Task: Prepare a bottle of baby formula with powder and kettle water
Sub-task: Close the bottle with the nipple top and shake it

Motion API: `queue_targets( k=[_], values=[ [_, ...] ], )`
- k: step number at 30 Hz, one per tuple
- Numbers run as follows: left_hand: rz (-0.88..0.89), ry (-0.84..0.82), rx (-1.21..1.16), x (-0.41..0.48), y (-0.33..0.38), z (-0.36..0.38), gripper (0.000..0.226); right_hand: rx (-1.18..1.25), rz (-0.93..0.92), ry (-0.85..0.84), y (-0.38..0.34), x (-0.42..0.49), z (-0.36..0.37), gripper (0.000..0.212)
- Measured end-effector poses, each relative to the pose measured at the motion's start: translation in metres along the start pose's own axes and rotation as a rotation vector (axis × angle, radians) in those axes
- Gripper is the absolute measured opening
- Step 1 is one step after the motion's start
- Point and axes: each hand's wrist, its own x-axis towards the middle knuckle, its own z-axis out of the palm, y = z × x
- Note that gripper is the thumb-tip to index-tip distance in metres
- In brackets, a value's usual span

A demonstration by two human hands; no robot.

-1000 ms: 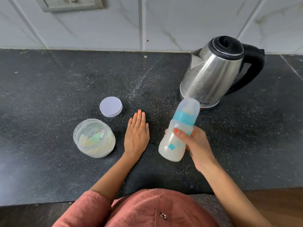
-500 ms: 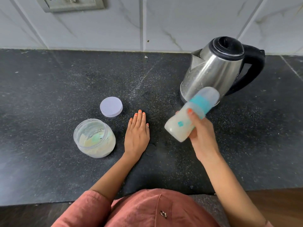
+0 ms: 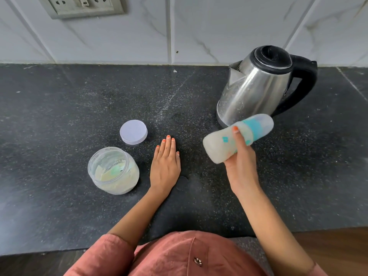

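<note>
Baby bottle (image 3: 219, 146): nearly upright a second ago, now lying almost level, with its capped end swung toward the right edge of the counter (image 3: 79, 108).
Right hand (image 3: 242, 166): has rolled over with the bottle in its grip and shifted slightly toward the back edge, nearer the kettle (image 3: 253, 92).

Beyond the right hand (image 3: 242, 168), the kettle (image 3: 253, 92) is shiny, smudged steel with a black plastic handle. The bottle (image 3: 216, 146) in that hand is cloudy translucent plastic. Left of the left hand (image 3: 165, 166), the jar (image 3: 113, 176) is clear plastic, its lid (image 3: 133, 132) matt. The table (image 3: 59, 116) is dark speckled stone.
</note>
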Motion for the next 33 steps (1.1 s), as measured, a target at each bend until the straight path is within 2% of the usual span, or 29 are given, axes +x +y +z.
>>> queue_targets(
  k=[1,4,5,6,8,10,12,15,17,18,20,22,24,27,29,31,33],
  values=[
    [0.000,-0.004,0.001,0.000,0.000,0.000,0.051,-0.092,0.023,-0.046,0.003,-0.004,-0.001,0.025],
    [-0.002,-0.021,-0.004,0.001,-0.001,0.000,0.053,-0.520,0.121,-0.247,0.008,-0.017,-0.008,0.044],
    [-0.001,-0.023,-0.004,0.001,-0.001,0.000,0.054,-0.558,0.117,-0.250,0.006,-0.016,-0.010,0.047],
    [-0.002,-0.019,-0.005,0.001,-0.001,0.000,0.054,-0.501,0.091,-0.222,0.005,-0.012,-0.011,0.046],
    [-0.007,-0.005,-0.006,0.001,-0.001,0.000,0.053,-0.152,0.061,-0.107,-0.002,-0.003,-0.008,0.040],
    [-0.007,-0.003,-0.004,0.000,-0.001,0.001,0.053,0.075,0.009,0.001,-0.004,0.004,-0.004,0.024],
    [-0.006,-0.011,-0.002,0.000,-0.001,0.001,0.054,0.006,0.008,-0.018,0.003,0.001,-0.003,0.022],
    [-0.002,-0.010,-0.003,0.000,-0.002,0.000,0.054,-0.412,0.116,-0.222,0.011,-0.015,-0.008,0.030],
    [-0.003,-0.010,-0.004,0.001,-0.001,0.000,0.054,-0.530,0.110,-0.263,0.008,-0.015,-0.012,0.032],
    [-0.005,-0.008,-0.004,0.001,0.000,0.000,0.054,-0.455,0.087,-0.244,0.005,-0.011,-0.012,0.035],
    [-0.009,-0.001,0.001,0.001,0.000,0.000,0.054,-0.151,0.055,-0.114,-0.002,-0.001,-0.007,0.036],
    [-0.012,-0.007,0.000,0.000,0.000,0.000,0.055,0.043,-0.001,0.007,-0.002,0.006,-0.003,0.025],
    [-0.010,-0.008,-0.004,0.000,0.000,-0.001,0.054,-0.049,-0.029,-0.026,0.004,0.002,-0.002,0.025],
    [-0.004,0.005,-0.003,0.001,-0.001,0.000,0.051,-0.485,0.061,-0.289,0.013,-0.016,-0.007,0.040],
    [-0.002,0.006,-0.003,0.001,0.000,0.000,0.050,-0.629,0.077,-0.358,0.010,-0.020,-0.010,0.041],
    [0.002,0.006,-0.001,0.000,0.000,0.000,0.051,-0.463,0.021,-0.264,0.005,-0.013,-0.008,0.041],
    [-0.001,0.006,-0.006,0.000,-0.001,0.000,0.051,-0.150,-0.015,-0.096,0.000,-0.004,-0.002,0.028]
  ],
)
